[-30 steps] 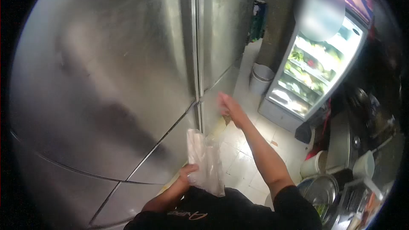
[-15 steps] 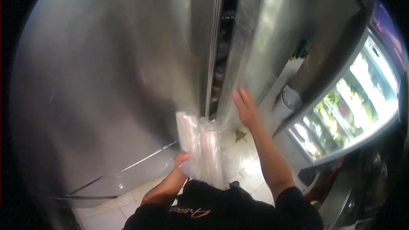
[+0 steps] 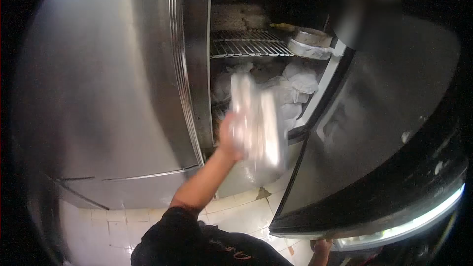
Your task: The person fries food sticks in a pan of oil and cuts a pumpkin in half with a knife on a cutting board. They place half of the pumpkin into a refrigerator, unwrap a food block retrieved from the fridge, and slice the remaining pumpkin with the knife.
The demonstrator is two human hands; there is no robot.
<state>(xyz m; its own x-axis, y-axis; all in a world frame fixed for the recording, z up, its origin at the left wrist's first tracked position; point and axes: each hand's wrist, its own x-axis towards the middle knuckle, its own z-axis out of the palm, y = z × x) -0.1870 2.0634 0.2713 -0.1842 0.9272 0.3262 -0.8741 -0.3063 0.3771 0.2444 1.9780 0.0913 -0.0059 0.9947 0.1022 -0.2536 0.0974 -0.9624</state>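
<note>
"Clear plastic package (image 3: 270,130), blurry, pale long contents. Who's got it?"

"Left hand (image 3: 230,135). Fingers closed round its left side, firm grip. Package is upright-ish, in front of the open fridge compartment."

"Right hand (image 3: 322,245)?"

"Bottom right, by the lower edge of the open door (image 3: 374,138). Mostly hidden, can't tell how far open or if it holds anything."

"Inside the fridge?"

"Wire shelf (image 3: 249,47) up top, round container (image 3: 311,38) at its right end. White bags (image 3: 299,81) below, behind the package."

"Left side?"

"Closed steel door (image 3: 103,93). Pale tiled floor (image 3: 241,213) underneath. Next."
</note>
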